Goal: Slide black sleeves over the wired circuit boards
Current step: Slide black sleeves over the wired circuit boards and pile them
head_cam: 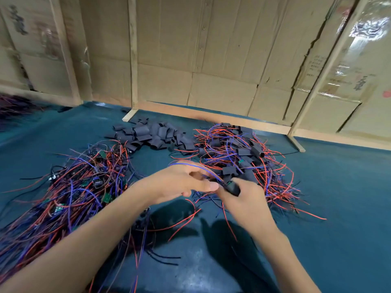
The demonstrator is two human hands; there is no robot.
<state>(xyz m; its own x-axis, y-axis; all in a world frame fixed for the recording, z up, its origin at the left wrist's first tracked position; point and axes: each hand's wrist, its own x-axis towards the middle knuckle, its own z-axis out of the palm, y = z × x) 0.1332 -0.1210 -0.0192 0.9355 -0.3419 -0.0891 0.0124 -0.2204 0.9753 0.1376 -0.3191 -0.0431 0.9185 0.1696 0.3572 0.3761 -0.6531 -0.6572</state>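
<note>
My right hand (246, 194) grips a black sleeve (232, 188) with a board's wires running out of it. My left hand (179, 182) pinches those blue and red wires (190, 164) just left of the sleeve. A pile of bare wired circuit boards (80, 187) with small green boards lies at the left. Loose black sleeves (152, 134) are heaped at the back middle. Sleeved boards with wires (243, 157) are piled at the right, just behind my right hand.
The work surface is a dark teal mat (328, 208). Cardboard panels in wooden frames (190, 60) wall off the back. A few loose wires (160, 256) lie on the mat near my forearms. More wires show at the far left edge (12, 104).
</note>
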